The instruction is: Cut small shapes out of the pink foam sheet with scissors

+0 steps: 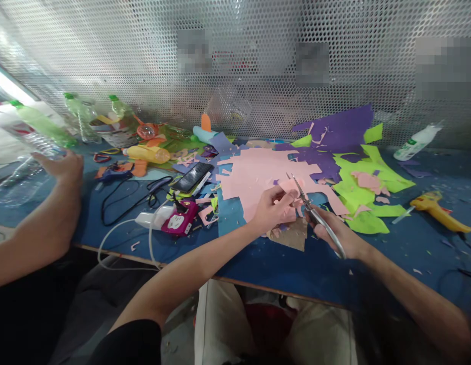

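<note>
Scissors, blades parted, sit in the right hand; the left hand pinches a pink scrap over the pink sheet's near right part. Blades so close could slip and nick it.

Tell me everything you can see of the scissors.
The scissors look like silvery metal, with slim, pointed blades slightly parted and a long, smooth, curved handle. They are held in the right grip, above the blue table, which partly hides the handles. The tips slant away from the person and to the left, overlapping a pink piece pinched in the left grip; whether the blades touch it is unclear.
</note>
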Available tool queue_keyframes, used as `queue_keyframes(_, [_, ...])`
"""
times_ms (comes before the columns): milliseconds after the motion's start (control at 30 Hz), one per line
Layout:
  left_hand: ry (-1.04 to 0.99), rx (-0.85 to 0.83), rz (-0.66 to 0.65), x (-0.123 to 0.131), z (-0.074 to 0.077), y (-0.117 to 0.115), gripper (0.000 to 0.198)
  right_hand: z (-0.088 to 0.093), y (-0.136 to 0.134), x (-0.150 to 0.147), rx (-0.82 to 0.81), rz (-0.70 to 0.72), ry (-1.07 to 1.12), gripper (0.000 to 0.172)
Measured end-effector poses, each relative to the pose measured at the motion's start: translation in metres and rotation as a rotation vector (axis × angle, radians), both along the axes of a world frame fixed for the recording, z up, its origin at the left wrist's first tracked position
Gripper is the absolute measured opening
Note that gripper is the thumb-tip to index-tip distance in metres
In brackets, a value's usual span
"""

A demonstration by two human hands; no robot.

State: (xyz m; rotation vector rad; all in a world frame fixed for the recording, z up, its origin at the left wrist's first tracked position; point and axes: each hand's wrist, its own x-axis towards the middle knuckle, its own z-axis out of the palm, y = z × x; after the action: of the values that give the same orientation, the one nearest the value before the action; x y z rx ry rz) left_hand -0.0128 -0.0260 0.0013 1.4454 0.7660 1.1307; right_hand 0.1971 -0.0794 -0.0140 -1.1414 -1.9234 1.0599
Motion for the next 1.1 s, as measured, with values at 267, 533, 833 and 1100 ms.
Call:
queue_keyframes(267, [-0.017,-0.035,-0.030,-0.0005,-0.0029,-0.0005,0.041,0.0080,-0.0015,-0.0014,0.047,0.054,-0.028,0.052])
queue_keyframes(533, [-0.020,-0.001,-0.028,-0.0004,-0.0039,-0.0008,0.039,0.0039,-0.0003,0.0006,0.128,-0.027,-0.104,0.045])
queue_keyframes(833, [0.096,0.010,0.048,-0.0014,0.0015,-0.0002,0.037,0.0023,0.0015,0.0004,0.070,-0.053,-0.122,0.032])
queue_keyframes(1100, [0.125,0.039,0.064,-0.0006,0.0011,-0.0011,0.040,0.0073,0.0011,-0.0025,0.135,-0.124,-0.207,0.028])
